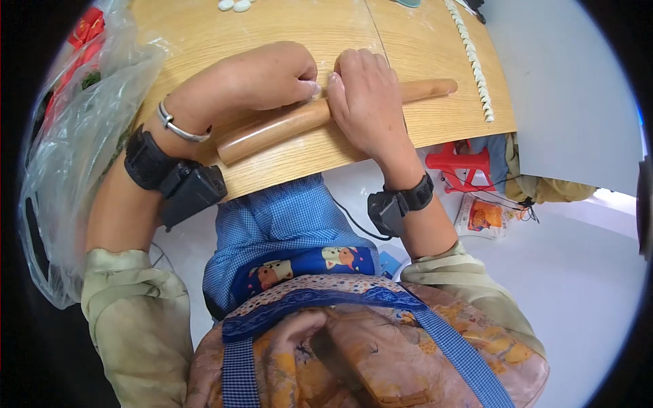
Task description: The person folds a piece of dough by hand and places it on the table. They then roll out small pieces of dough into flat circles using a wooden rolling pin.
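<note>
A wooden rolling pin (279,129) lies slantwise near the front edge of the wooden table. My right hand (367,102) is closed over its middle, with the palm across the wood and the fingers curled on the far side. Just left of it, my left hand (282,75) is bent inward with its fingers closed, close to the pin's far side. White powder shows on its fingertips. Whatever those fingers may be pinching is hidden from view.
White round pieces (235,5) sit at the table's far edge. A long line of overlapping white pieces (471,58) runs down the right side. A clear plastic bag (95,136) hangs at the left. Below the table stands a red stool (459,163).
</note>
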Demonstrator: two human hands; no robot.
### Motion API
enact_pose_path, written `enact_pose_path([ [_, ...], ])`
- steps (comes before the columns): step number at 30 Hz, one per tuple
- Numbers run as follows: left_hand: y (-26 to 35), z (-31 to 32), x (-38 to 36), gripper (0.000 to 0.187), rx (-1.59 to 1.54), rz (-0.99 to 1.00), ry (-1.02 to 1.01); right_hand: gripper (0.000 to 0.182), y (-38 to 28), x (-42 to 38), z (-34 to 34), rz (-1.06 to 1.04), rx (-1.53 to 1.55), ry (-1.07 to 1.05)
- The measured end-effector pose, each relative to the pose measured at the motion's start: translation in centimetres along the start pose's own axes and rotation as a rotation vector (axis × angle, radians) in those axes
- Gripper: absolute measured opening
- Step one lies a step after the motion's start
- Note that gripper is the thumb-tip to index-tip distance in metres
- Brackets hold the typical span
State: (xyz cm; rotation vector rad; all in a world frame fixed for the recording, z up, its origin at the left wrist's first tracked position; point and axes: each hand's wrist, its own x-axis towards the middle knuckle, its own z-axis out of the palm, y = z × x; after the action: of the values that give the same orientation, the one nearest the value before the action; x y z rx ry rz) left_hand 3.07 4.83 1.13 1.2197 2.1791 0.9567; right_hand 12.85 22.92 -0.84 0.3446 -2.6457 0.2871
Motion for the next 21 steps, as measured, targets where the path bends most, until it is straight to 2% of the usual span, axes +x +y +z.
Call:
enact_pose_path([
  [4,-0.2,1.0,-0.1,0.020,0.027,0.121,0.031,0.023,-1.3,-2.7,-1.6,0.007,-0.027,-0.014],
  [7,0.1,1.8,-0.2,0.016,0.116,0.241,0.128,0.025,-2.1,-5.0,-2.7,0.040,0.023,-0.045],
  [10,0.8,1.7,-0.4,0.014,0.091,0.139,0.119,0.024,-2.5,-6.0,-3.0,0.061,0.042,-0.040],
  [12,1.3,1.0,-0.6,0.015,-0.145,-0.097,-0.012,0.023,-2.5,-6.0,-2.9,0.058,0.032,-0.016],
  [15,1.3,1.2,-1.0,0.015,-0.243,-0.106,-0.022,0.022,-2.1,-5.1,-2.8,0.039,0.037,-0.045],
  [19,0.8,0.8,-0.3,0.020,-0.161,-0.077,-0.001,0.019,-1.5,-2.4,-1.7,0.054,0.017,-0.052],
  [21,0.2,0.4,0.0,0.025,-0.037,0.049,0.019,0.015,-1.0,-0.9,-0.9,0.030,-0.031,-0.043],
])
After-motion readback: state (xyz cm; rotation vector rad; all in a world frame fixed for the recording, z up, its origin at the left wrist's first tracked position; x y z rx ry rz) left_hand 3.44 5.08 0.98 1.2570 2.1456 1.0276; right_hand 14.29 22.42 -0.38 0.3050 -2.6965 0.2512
